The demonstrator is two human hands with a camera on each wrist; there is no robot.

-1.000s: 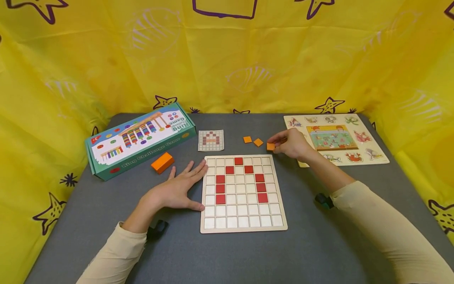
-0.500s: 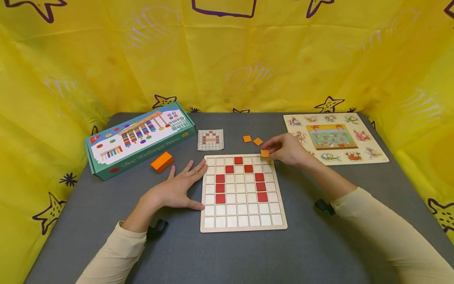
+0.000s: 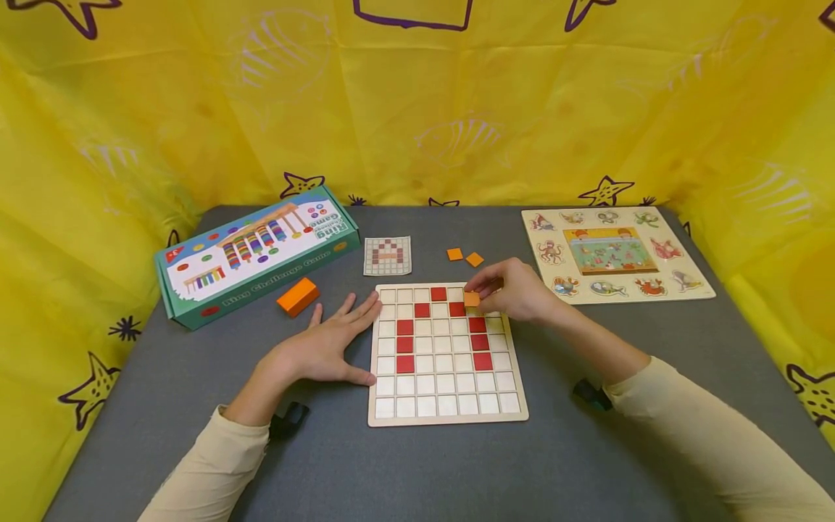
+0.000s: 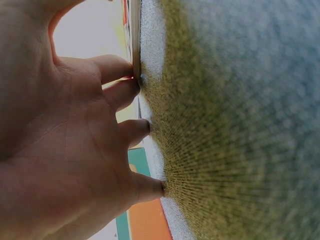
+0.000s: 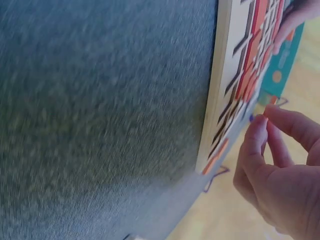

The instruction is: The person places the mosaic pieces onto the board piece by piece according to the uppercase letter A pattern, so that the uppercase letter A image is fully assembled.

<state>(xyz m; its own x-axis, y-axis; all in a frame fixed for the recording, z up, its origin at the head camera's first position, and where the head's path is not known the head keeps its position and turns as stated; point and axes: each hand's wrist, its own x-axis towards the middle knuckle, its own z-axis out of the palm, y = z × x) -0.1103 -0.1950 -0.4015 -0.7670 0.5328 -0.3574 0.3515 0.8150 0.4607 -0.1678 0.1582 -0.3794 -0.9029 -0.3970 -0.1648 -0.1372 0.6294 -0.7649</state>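
Note:
My right hand (image 3: pixel 512 291) pinches a small orange square tile (image 3: pixel 471 299) between thumb and fingers, above the upper right part of a wooden grid board (image 3: pixel 450 421). In the right wrist view the fingertips (image 5: pixel 257 119) meet on the tile, apart from the board. Several red tiles (image 3: pixel 479 342) lie in the board's squares in an arch shape. My left hand (image 3: pixel 326 348) lies spread with straight fingers, its fingertips and thumb touching the board's left edge. Two loose orange tiles (image 3: pixel 474 259) lie behind the board, near a small pattern card (image 3: pixel 388 256) with a printed grid.
An orange block (image 3: pixel 298 297) lies left of the board, beside a green Ring Challenge Game box (image 3: pixel 261 254). A sea-animal puzzle board (image 3: pixel 620 254) lies at the back right. Yellow patterned cloth (image 3: pixel 417 109) hangs behind the grey table (image 3: pixel 450 471).
The right hand has carried the orange tile from the table behind the board, leftward and nearer, to above the board. The left hand has stayed in place.

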